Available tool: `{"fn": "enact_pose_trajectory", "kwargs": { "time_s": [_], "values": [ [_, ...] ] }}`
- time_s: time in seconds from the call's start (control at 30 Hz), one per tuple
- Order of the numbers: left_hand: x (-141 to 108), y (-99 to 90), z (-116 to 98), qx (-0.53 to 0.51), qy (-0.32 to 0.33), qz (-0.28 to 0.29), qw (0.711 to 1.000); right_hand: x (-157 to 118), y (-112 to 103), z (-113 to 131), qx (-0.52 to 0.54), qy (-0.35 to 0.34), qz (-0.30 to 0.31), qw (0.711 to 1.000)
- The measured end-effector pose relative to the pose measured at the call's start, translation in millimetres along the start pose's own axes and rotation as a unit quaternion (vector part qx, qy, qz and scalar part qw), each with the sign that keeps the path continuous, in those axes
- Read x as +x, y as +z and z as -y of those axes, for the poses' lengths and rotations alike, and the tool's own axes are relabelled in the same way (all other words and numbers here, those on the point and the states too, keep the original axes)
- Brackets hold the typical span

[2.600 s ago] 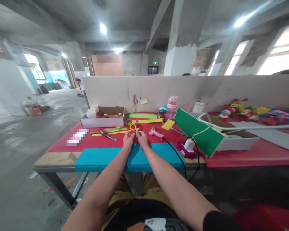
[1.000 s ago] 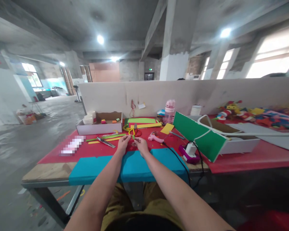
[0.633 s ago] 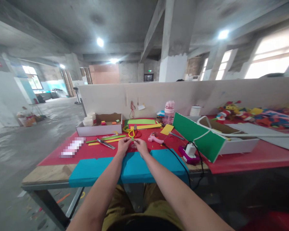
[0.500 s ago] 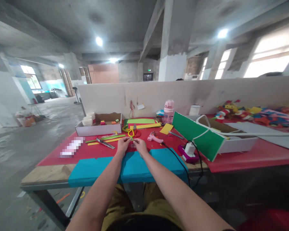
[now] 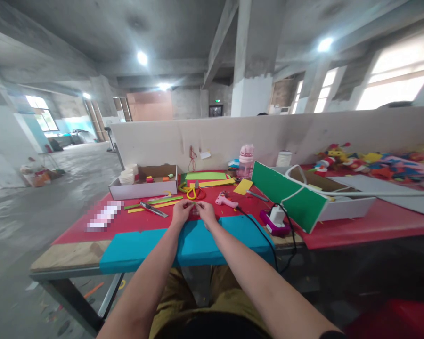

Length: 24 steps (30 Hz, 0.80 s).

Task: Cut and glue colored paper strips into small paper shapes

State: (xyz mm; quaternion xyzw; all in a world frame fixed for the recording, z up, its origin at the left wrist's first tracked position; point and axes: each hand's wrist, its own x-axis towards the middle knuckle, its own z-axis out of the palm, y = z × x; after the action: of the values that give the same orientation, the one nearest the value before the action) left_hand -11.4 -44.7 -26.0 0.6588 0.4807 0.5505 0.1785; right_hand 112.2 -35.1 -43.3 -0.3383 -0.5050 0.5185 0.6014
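My left hand (image 5: 182, 212) and my right hand (image 5: 205, 214) meet over the front of the table, fingertips pinched together. Between them is a small green piece (image 5: 194, 204), mostly covered by the fingers. Just beyond the hands lie yellow-handled scissors (image 5: 191, 192). A utility knife (image 5: 153, 209) rests to the left, beside green and yellow strips (image 5: 169, 201). To the right, a pink glue gun (image 5: 226, 201) lies on its side with a black cord. A blue sheet (image 5: 137, 249) covers the table edge under my forearms.
A shallow box (image 5: 144, 189) with cups and small coloured rolls stands at the back left. On the right are a green board (image 5: 286, 195), a purple power strip (image 5: 274, 225) with a white plug, and a pink bottle (image 5: 246, 162). Soft colourful figures (image 5: 349, 165) lie further right.
Both hands stay together in nearly the same place, with the fingertips shifting slightly and the green piece now less visible. The whole view has moved a little.
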Motion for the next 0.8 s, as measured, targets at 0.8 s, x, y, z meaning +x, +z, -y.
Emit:
{"fn": "enact_pose_trajectory", "kwargs": {
  "time_s": [0.8],
  "values": [
    [-5.4,-1.7,-9.4,0.074,0.056,-0.02,0.995,-4.6,-2.7,10.4,0.133,0.017,-0.035,0.99]
  ]
}}
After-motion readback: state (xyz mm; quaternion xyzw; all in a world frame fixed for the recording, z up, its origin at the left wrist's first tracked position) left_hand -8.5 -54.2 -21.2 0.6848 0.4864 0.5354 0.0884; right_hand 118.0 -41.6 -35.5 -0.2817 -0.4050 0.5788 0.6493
